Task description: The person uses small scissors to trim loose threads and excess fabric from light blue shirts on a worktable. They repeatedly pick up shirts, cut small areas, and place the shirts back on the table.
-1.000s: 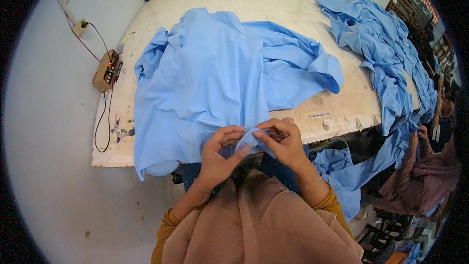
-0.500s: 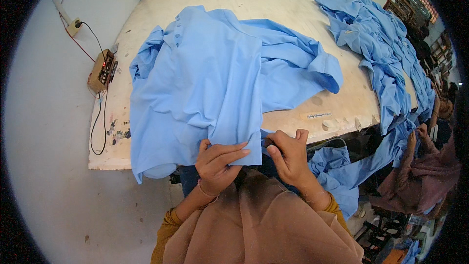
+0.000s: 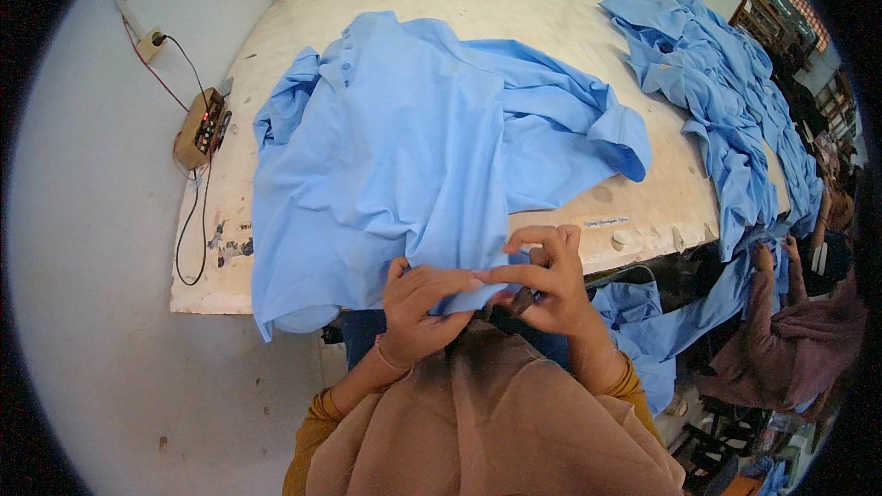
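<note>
Across a pale table [image 3: 542,18] lies a blue shirt [image 3: 395,156], hem pinched in left fingers [image 3: 436,287]; right fingers [image 3: 524,276] beside it, grip unclear.

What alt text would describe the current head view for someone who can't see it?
A person's left hand holds the bottom edge of a light-blue buttoned shirt at the front of a pale table, with the right hand touching the same edge. More blue garments lie heaped along the table's right side; farther right, another person handles blue cloth.
</note>
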### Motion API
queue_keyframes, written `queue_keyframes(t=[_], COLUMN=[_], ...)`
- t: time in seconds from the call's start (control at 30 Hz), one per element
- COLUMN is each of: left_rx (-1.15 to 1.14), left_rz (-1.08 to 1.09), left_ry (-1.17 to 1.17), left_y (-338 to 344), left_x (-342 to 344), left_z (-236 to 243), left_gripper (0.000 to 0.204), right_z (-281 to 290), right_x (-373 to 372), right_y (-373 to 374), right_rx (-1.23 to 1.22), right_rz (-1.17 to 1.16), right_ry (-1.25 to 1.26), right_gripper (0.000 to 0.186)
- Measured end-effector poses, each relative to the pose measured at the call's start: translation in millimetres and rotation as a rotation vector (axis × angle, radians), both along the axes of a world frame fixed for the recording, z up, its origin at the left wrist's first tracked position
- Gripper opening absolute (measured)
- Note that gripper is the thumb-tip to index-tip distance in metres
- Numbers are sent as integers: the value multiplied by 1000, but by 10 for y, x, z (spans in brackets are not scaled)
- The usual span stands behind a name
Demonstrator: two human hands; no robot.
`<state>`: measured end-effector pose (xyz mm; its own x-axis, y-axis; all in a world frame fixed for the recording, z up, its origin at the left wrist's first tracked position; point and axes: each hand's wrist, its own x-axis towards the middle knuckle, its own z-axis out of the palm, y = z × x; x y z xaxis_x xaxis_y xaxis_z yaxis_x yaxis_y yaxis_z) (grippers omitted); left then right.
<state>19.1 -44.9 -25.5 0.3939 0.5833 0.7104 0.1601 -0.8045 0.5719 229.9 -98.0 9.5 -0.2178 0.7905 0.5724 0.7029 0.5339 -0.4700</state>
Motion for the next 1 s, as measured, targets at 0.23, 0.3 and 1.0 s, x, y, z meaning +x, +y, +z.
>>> queue_keyframes(t=[0.23, 0.3, 1.0], left_rx=[68, -14, -197], left_rz=[509, 565, 312], left_ry=[501, 579, 714], left_y=[306, 378, -258], left_x=[-510, -802, -1027], left_z=[213, 235, -240], left_gripper=[28, 22, 67], right_z=[27, 144, 111], right_x=[782, 947, 563], right_y=[162, 226, 168], right_rx=[129, 200, -518], right_rz=[-537, -568, 18], right_ry=[1234, 1271, -65], right_gripper=[13, 18, 27])
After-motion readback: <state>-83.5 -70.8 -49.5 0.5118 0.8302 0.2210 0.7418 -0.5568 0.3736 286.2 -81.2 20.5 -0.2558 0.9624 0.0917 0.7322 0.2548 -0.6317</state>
